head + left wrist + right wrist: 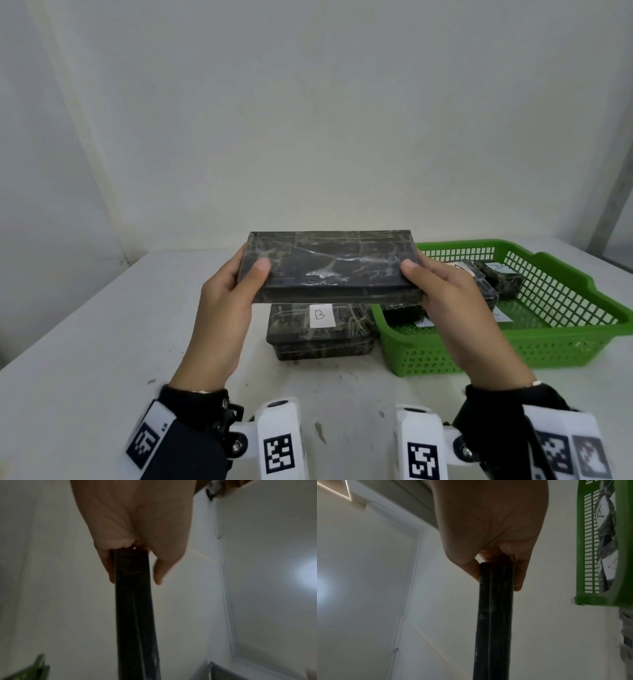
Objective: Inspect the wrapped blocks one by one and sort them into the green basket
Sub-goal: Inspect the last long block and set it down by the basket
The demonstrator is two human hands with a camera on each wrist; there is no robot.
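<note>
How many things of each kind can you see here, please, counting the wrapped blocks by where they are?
Green basket: 1
Held wrapped block: 1
Stacked wrapped blocks beside the basket, top one labelled B: 2
Wrapped blocks in the basket: at least 3, partly hidden
Total: at least 7

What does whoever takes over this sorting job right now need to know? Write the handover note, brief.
Left hand and right hand each grip one end of a dark wrapped block, held level above the table.
Block labelled B lies on the table, beside the green basket.
Done: several wrapped blocks lie in the basket.
Left: finish checking the held block, place it in the basket, then handle block B.
</note>
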